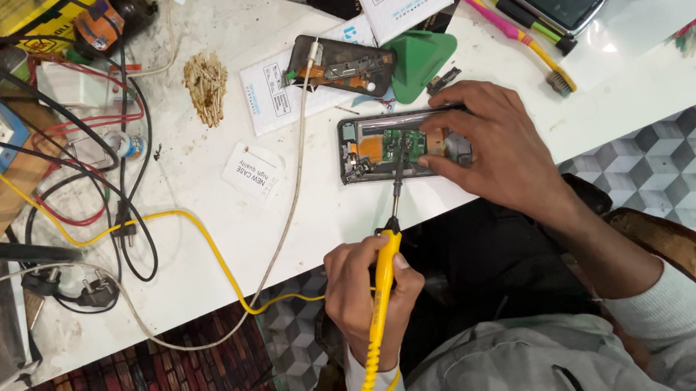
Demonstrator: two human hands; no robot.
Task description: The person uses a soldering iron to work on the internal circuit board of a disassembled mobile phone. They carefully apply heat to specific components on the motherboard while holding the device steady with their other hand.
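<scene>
Cluttered white workbench (pixel 214 248), cables everywhere. I'm gripping the yellow soldering iron (pixel 383 299) in my left hand (pixel 371 289), tip touching the board of the opened phone (pixel 387 146) lying mid-table. My right hand (pixel 491 141) is pressing down on the phone's right end. Soldering step underway; next probably calls for a steady tip.
</scene>
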